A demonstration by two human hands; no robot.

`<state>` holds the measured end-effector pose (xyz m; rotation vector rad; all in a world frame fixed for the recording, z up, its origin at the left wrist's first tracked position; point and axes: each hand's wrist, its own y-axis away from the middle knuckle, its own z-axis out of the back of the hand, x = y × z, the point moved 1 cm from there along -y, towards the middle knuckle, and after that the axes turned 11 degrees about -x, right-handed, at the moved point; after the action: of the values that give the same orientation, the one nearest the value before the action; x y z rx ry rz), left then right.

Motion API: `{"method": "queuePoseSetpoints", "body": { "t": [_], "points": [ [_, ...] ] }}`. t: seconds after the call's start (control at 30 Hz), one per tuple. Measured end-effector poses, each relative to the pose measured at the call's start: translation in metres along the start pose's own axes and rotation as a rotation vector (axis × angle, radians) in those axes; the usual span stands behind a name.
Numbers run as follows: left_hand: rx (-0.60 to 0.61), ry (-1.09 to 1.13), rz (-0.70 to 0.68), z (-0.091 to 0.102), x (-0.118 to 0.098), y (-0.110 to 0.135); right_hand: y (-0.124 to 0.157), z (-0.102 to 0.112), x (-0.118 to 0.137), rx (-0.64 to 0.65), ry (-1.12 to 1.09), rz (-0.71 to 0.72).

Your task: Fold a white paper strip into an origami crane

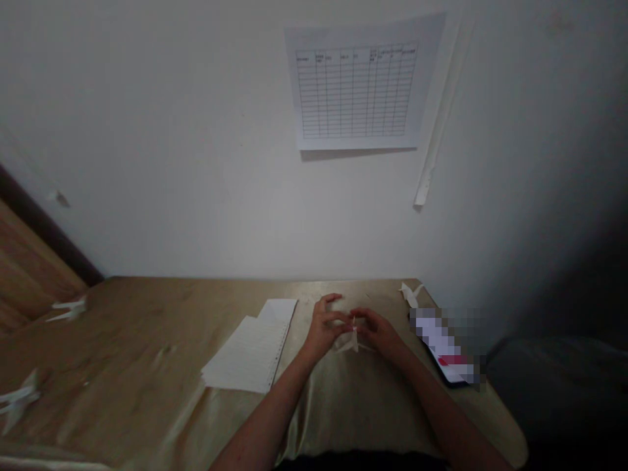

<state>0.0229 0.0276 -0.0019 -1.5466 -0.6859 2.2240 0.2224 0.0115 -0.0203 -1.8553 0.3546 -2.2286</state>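
A small folded white paper figure, like an origami crane, is between my two hands near the middle of the table. My left hand pinches its upper part from the left, thumb and index finger together and another finger raised. From the right, my right hand pinches the same part, its fingertips meeting those of the left. The figure's pale side parts spread out below my fingers. Its finer folds are too small to make out.
Left of my hands lies a spiral notebook with loose lined sheets. A phone, partly blurred, lies at the right edge. Paper cranes sit at the back right, far left and near left. A printed table sheet hangs on the wall.
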Motion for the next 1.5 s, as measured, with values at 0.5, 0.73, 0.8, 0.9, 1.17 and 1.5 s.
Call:
{"method": "queuePoseSetpoints", "body": {
  "t": [0.5, 0.73, 0.8, 0.9, 1.17, 1.5],
  "points": [
    [-0.009, -0.136, -0.029, 0.004, -0.005, 0.0, -0.003, 0.005, 0.001, -0.18, 0.056, -0.041],
    [0.012, -0.204, -0.048, 0.004, -0.006, 0.0, -0.002, 0.003, 0.005, -0.231, 0.058, 0.115],
    [0.019, -0.218, -0.054, 0.004, -0.007, 0.0, -0.002, 0.002, 0.004, -0.22, 0.059, 0.131],
    [0.004, -0.235, -0.069, 0.003, -0.009, 0.0, -0.002, 0.001, 0.004, -0.241, 0.058, 0.131],
    [-0.037, -0.244, -0.077, 0.0, -0.017, 0.004, -0.002, 0.0, 0.005, -0.316, 0.038, 0.139],
    [-0.069, -0.183, -0.012, -0.004, -0.022, 0.007, -0.001, -0.003, 0.009, -0.36, 0.022, 0.138]
  ]
}}
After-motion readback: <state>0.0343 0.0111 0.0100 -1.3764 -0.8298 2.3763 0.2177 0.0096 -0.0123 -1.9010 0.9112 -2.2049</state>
